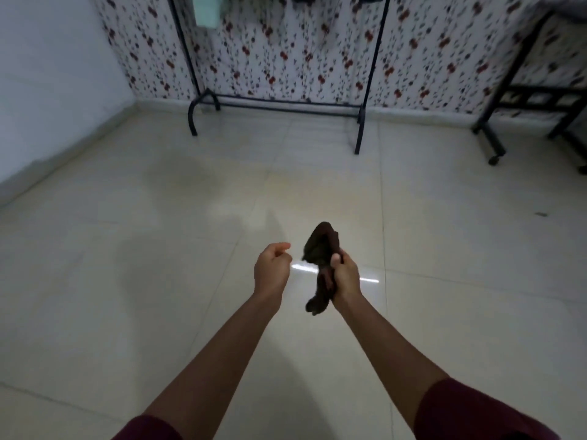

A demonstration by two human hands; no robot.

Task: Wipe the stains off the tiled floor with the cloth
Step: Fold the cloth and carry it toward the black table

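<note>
Figure: head view of a person standing over a pale tiled floor (158, 281), both forearms stretched forward. The right hand (344, 276) grips a dark brown cloth (322, 246) around its middle, fingers and thumb curled tightly round it; one bunched end stands up above the fist and the other hangs limp below the wrist. The cloth is held in the air, clear of the floor. The left hand (273, 268), just left of the cloth and not touching it, holds nothing; its fingers are loosely curled toward the palm.

Handling, as judged from the drape: the cloth appears soft, light and wholly without stiffness, so it folds and sags wherever it is unsupported. It is not fragile, and looks unlikely to slip from a closed fist. A grip at the middle leaves loose ends trailing; for wiping, gathering it into a flat pad under the palm would likely give firmer contact with the tile.

Beyond the cloth, a faint darker patch (187, 182) lies on the floor, possibly a stain or damp area, though it may be only shadow. Far right of the cloth sits a small dark speck (541, 214). Behind the cloth, against floral wallpaper (286, 58), stands a black garment rack (276, 104); a black wheeled frame (495, 144) stands further to the right
</note>
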